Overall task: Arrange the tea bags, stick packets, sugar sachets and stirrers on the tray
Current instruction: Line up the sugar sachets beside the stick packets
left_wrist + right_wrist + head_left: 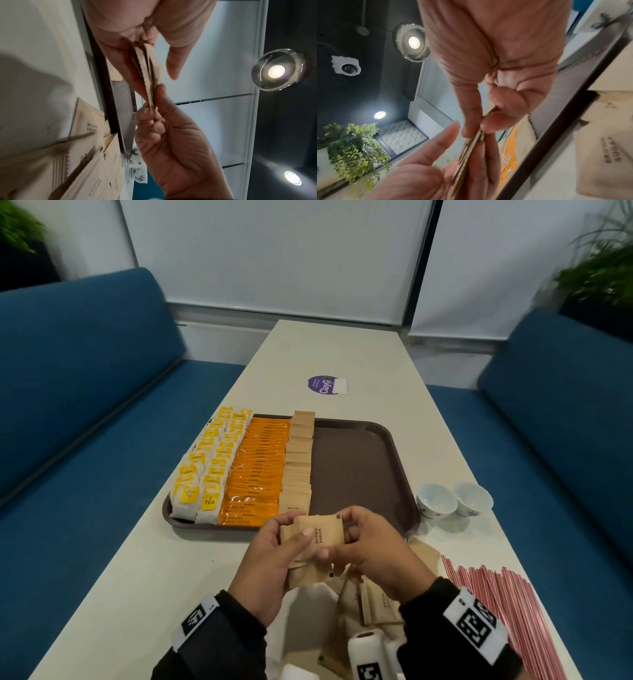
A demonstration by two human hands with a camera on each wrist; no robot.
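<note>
blue sofas (85, 364), white blinds (274, 251), ceiling spotlights (276, 71).

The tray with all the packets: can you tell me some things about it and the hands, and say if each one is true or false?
1. Both hands hold brown sugar sachets. True: the left hand and right hand grip one small stack.
2. The stirrers lie on the tray. False: they lie on the table, to the right of it.
3. The orange stick packets sit between the tea bags and a sugar row. True.
4. The two cups stand on the tray. False: beside it.
</note>
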